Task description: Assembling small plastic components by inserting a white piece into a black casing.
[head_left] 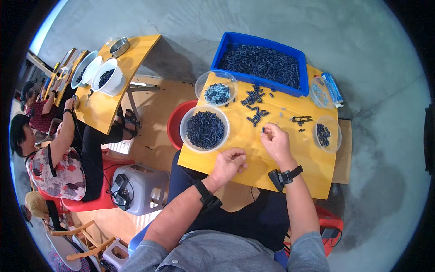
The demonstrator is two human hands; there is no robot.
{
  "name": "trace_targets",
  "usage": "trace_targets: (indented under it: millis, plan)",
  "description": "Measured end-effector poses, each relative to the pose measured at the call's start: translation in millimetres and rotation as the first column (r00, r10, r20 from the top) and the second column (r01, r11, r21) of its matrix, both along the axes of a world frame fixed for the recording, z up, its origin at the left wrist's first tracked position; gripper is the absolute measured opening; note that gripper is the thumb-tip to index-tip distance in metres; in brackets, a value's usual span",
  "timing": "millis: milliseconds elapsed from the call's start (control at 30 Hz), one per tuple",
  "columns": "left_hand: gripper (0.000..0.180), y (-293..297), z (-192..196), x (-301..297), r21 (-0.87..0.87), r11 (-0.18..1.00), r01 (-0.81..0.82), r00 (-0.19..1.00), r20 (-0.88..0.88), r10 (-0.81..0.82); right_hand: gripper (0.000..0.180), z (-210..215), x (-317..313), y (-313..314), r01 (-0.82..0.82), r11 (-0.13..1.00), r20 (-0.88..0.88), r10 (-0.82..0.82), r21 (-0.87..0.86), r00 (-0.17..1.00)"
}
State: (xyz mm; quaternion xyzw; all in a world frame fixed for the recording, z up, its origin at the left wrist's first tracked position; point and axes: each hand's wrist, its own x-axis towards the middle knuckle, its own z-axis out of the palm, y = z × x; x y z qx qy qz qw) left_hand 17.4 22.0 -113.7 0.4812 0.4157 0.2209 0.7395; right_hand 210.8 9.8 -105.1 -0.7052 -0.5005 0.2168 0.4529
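Observation:
My right hand point(276, 139) is raised over the yellow table, thumb and fingers pinching a small dark cylindrical piece point(263, 130). Lower and to the left, my left hand point(229, 165) hovers at the table's near edge with its fingers curled together; whatever they may hold is too small to make out. Loose dark pieces point(255, 117) lie scattered just beyond my hands. Beside the left hand stands a clear round tub point(182, 131) full of similar dark pieces. A smaller clear bowl point(336, 144) to the right of my right hand holds a few more.
A big blue bin point(283, 90) of dark pieces sits at the far edge. Another clear tub point(199, 84) contains small pale bluish parts. Black thread snips point(302, 119) lie near a clear tray point(317, 100) and blue box point(333, 90). Left, a seated person point(59, 167) works at another table.

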Motion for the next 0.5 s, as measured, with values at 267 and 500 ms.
trace_targets:
  millis: [267,500]
  plan:
    - [0.026,-14,29,14,-0.026,0.986,-0.167,0.969,0.181,0.169,0.018,21,-28,-41,-0.043,0.999,-0.451,0.048,0.021,0.891]
    - [0.022,-15,24,22,0.061,0.989,-0.133,0.979,0.167,0.121,0.024,29,-43,-56,-0.144,0.977,-0.175,0.171,0.157,0.97]
